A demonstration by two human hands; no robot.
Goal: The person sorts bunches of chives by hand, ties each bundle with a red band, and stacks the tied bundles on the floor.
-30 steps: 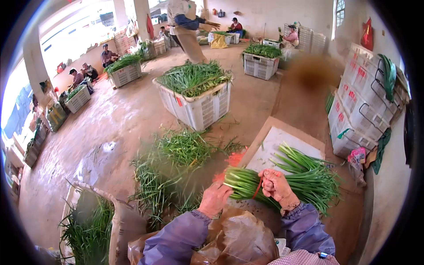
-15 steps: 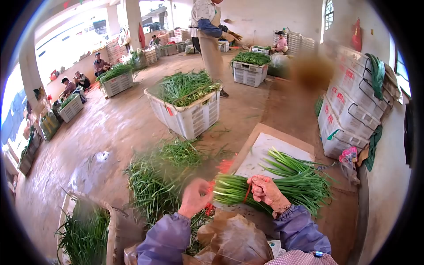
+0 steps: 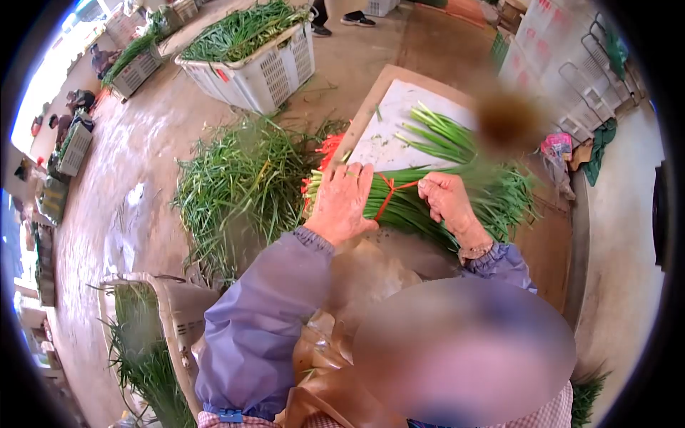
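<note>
Pinching one end of a red tie, the right hand has its fingers curled closed, and the strip runs straight from them to a loop around a bundle of green stalks. The left hand lies over the bundle, to the left of the loop, with its fingers reaching across the stalks and its thumb spread apart; whether the fingertips tuck underneath cannot be told. The bundle lies sideways beneath the left fingers, its pale cut ends just left of them and its leafy ends spreading to the right, past the right fingers.

Beyond the fingers is a brown-edged board with a white top, carrying a smaller group of stalks. More red ties sit just beyond the left fingers, near the board's edge. To the left of the left fingers, a wide heap of loose greens covers part of the floor. Farther away stands a white crate piled with greens; another crate, holding long leaves, is nearer the wearer, at lower left. Well to the right of the right fingers are stacked crates and a pink bag. A dark blurred spot hides a patch beyond the right fingers.
</note>
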